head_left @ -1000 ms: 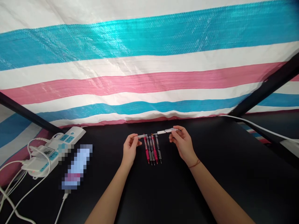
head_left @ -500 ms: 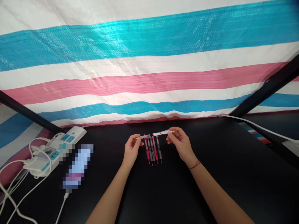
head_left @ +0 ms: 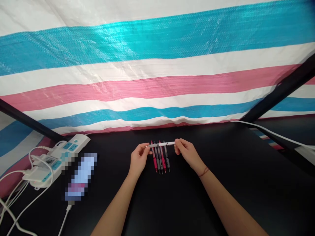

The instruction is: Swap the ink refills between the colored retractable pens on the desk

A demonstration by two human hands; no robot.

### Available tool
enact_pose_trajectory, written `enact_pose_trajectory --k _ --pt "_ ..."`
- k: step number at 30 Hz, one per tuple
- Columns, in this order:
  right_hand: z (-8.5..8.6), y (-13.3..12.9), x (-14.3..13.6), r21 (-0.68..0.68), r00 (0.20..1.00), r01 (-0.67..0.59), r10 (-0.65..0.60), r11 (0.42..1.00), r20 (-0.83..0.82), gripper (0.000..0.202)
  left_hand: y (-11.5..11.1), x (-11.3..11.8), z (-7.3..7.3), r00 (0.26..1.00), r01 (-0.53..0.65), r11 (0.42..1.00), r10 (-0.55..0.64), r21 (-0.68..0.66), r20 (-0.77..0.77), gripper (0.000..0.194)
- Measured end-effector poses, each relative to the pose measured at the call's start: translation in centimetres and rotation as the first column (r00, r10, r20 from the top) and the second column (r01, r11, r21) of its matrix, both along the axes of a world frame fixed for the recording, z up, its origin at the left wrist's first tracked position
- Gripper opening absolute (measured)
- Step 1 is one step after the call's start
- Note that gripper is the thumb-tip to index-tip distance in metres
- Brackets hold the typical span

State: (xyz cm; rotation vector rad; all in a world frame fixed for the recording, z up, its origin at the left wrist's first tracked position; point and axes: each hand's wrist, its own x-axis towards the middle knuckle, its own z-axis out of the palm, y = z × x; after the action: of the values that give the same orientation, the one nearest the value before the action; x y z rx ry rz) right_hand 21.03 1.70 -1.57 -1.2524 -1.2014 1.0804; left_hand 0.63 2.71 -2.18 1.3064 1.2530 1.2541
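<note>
At the far left, white cables (head_left: 14,183) run off the picture's edge, and the power strip (head_left: 57,157) they lead to is partly pixelated. Just right of it lies a blurred-out oblong object (head_left: 80,177) that cannot be made out, with a cord at its near end. All of this sits on the black table (head_left: 246,183).

The left hand (head_left: 138,159) pinches one end of a white pen (head_left: 162,144) between thumb and fingertips; the right hand (head_left: 187,153) pinches the other end. Both hands are closed on it, and the ends are hidden under the fingers, so which end is the tip cannot be told. The white pen's long axis runs left to right, roughly level, held just above the far ends of a row of pens (head_left: 161,157).

That row lies on the table between the two hands, red and grey alternating, side by side and touching, their long axes running away from the person. Behind hangs a striped tarp (head_left: 157,65); at the right a white cable (head_left: 270,133) crosses a dark bar.
</note>
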Motion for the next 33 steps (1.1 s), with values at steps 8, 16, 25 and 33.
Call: enact_pose_trajectory --k 8,16,25,33 --pt "-0.6 0.3 0.4 -0.037 0.983 -0.095 0.088 0.995 -0.159 0.037 0.2 -0.3 0.1 1.0 -0.029 1.0 0.029 -0.012 0.01 0.027" --pt "-1.1 0.3 0.6 -0.043 0.969 -0.154 0.142 0.987 -0.201 0.042 0.2 -0.2 -0.1 1.0 0.001 1.0 -0.001 -0.018 -0.012 0.026" --pt "-1.2 0.4 0.6 -0.03 0.974 -0.147 0.139 0.989 -0.181 0.038 0.3 -0.4 -0.3 0.999 -0.005 1.0 0.004 -0.014 -0.044 0.028" --pt "-1.2 0.4 0.9 -0.039 0.978 -0.161 0.154 0.986 -0.138 0.034 0.1 -0.3 0.1 1.0 -0.003 1.0 0.002 -0.028 -0.009 0.026"
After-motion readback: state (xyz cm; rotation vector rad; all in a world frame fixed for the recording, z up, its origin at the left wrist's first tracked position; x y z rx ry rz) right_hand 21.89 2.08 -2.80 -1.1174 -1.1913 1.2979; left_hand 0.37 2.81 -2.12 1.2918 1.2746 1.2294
